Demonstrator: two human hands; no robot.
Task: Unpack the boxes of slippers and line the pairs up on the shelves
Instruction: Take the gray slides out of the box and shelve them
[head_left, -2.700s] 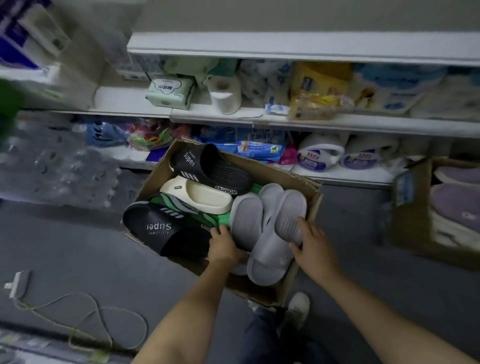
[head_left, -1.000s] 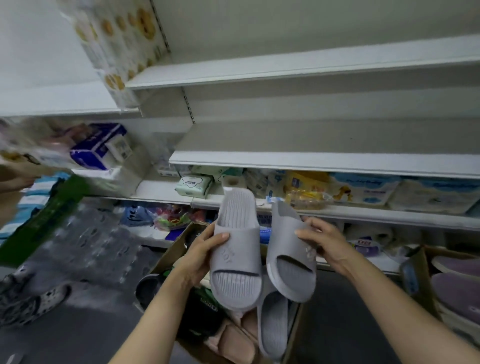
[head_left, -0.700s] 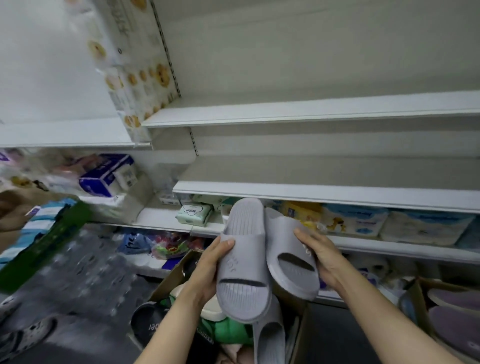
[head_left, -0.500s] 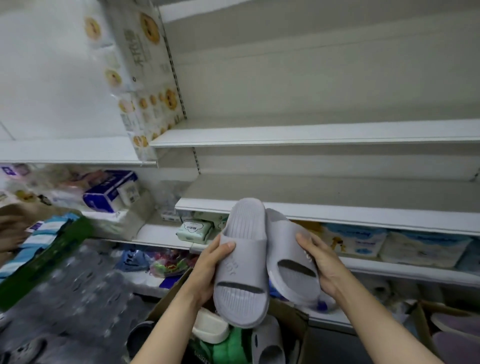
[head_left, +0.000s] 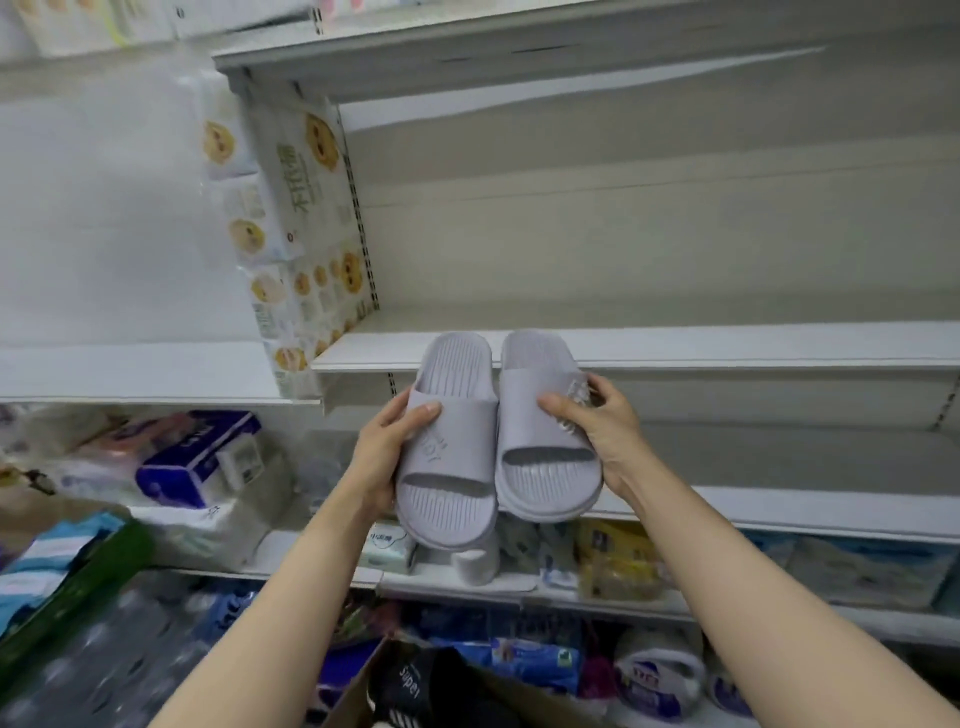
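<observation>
Up against the white shelf (head_left: 727, 351) at chest height, a pair of pale grey slippers is held side by side, heels pointing up toward the shelf's front edge and toes hanging down. The person's left hand (head_left: 387, 457) grips the left slipper (head_left: 452, 447) from its outer side, thumb laid across the strap and fingers hidden behind the sole. The right hand (head_left: 597, 426) grips the right slipper (head_left: 545, 431) the same way, thumb on the strap, fingers curled round the outer edge. The two slippers touch along their inner sides, and both are in the air in front of the shelf, not resting on it. To the left of that shelf stands a tall pack of tissue (head_left: 301, 218) printed with yellow faces. Lower down, the shelves hold tissue packs and rolls. At the bottom edge, a cardboard box (head_left: 358, 696) shows a black slipper (head_left: 421, 686) with white lettering inside.
</observation>
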